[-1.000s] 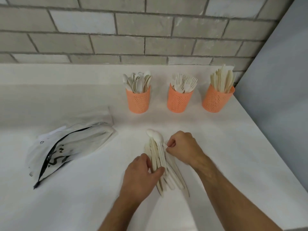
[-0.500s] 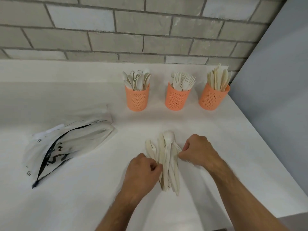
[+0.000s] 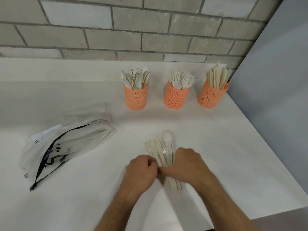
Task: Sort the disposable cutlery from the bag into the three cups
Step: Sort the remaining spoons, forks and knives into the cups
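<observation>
Both hands (image 3: pixel 166 169) curled around cutlery bundle (image 3: pixel 164 150)

Cutlery pile (image 3: pixel 164 153) at the bench's (image 3: pixel 216 147) front-right: matt, cream-white, looks like plastic or pressed fibre, can't tell which; same finish on pcs in the 3 cups (image 3: pixel 176 97) near the back-right corner. Cups: orange plastic, perforated mesh walls, matt. Bench: white, matt, fine-grained texture; bag (image 3: pixel 66 144) at left edge: thin translucent plastic film, slight gloss, creased, w/ black zip strip; wall (image 3: pixel 116 30): rough grey brick, matt.
</observation>
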The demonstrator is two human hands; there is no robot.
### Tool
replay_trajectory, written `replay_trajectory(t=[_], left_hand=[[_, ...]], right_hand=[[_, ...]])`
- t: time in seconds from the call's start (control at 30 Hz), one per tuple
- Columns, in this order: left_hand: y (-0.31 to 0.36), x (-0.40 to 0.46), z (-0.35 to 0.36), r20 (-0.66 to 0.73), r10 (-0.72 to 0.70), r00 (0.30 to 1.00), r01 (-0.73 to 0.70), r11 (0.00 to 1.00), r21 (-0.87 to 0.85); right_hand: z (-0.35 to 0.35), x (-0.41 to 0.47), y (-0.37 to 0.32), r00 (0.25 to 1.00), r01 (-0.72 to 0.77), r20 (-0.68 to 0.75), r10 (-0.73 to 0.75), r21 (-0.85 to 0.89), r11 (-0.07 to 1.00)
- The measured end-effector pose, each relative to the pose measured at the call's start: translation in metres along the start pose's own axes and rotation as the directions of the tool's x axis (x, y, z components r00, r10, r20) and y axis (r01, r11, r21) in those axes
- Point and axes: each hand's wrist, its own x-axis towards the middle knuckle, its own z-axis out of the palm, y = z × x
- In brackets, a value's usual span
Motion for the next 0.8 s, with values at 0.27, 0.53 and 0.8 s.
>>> replay_trajectory(t=[0.27, 0.53, 0.8], left_hand=[[0.004, 0.01, 0.001, 0.05, 0.025, 0.998, -0.027, 0.999, 0.037], [0.014, 0.013, -0.003, 0.106, -0.049, 0.993, 0.057, 0.996, -0.069], [0.014, 0.018, -0.005, 0.23, -0.139, 0.963, 0.222, 0.895, -0.387]], right_hand=[[0.012, 0.015, -0.011, 0.993, -0.049, -0.109, 0.05, 0.008, 0.999], [0.01, 0.021, -0.019, 0.992, -0.032, -0.119, 0.029, -0.024, 0.999], [-0.001, 0.026, -0.009, 0.998, 0.031, -0.062, -0.025, 0.093, 0.995]])
